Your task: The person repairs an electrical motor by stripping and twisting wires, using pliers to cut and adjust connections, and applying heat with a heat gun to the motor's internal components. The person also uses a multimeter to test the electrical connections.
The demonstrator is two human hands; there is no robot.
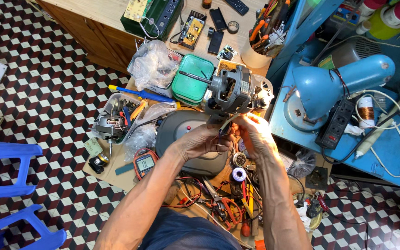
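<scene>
Grey electric motor sits above my hands, hemmed by green box and blue lamp; my left hand and right hand pinch its wires.

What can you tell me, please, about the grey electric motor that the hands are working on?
The motor is a grey metal unit with an open frame showing its windings and a thin steel shaft pointing left over a green lidded box. It sits raised above a dark grey rounded appliance housing. The left hand and right hand meet just beneath it, pinching thin wires that hang from its underside.
</scene>
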